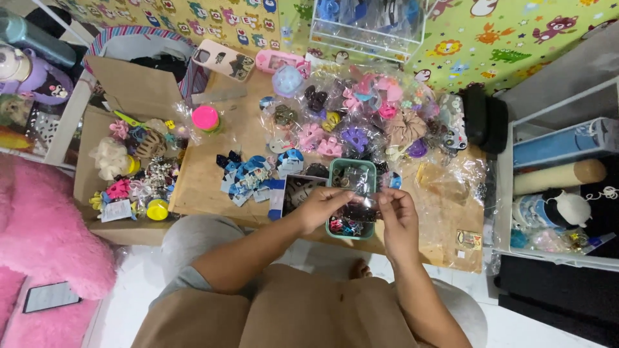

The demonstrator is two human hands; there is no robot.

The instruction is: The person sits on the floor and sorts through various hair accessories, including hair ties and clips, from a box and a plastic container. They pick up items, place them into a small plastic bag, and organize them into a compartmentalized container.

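My left hand (320, 207) and my right hand (398, 216) together pinch a small clear plastic packet (360, 207) with a dark hair accessory inside. They hold it just above a small green tray (353, 169) that contains little hair clips. The tray sits on a low wooden table (213, 173) near its front edge. To the left of my left hand lies a pile of blue and white packaged clips (248, 175).
Many bagged hair clips and scrunchies (361, 116) cover the table's back half. A cardboard box (129, 161) with accessories stands at the left. A pink fluffy cushion (39, 238) and a phone (50, 296) lie far left. A white shelf (554, 180) stands at the right.
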